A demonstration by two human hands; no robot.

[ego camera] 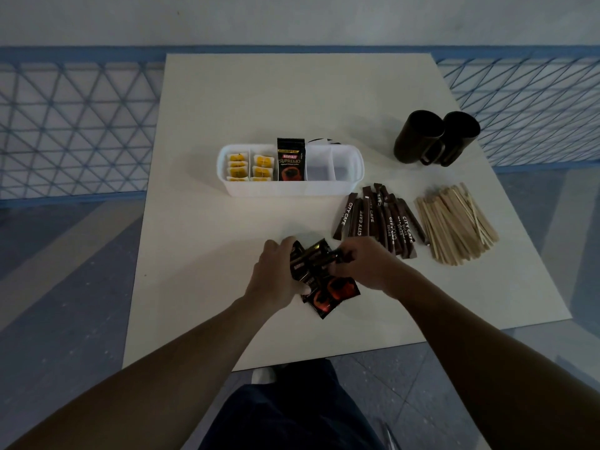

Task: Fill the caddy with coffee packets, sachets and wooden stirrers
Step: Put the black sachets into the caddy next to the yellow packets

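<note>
Coffee packets sit bunched on the desk, left hand and right hand each with grip clamped on them. Gathering looks like the step in hand. Next, the bunch needs squaring and lifting into the caddy beyond the grip.

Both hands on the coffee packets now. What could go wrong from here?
1. The black coffee packets are fanned unevenly between the left hand and right hand; some may slip out on lifting.
2. One upright black packet stands in the narrow middle compartment of the white plastic caddy; forcing a bunch in might crumple it.
3. The loose brown sugar sticks lie near the right hand; a careless sweep might scatter them.
</note>
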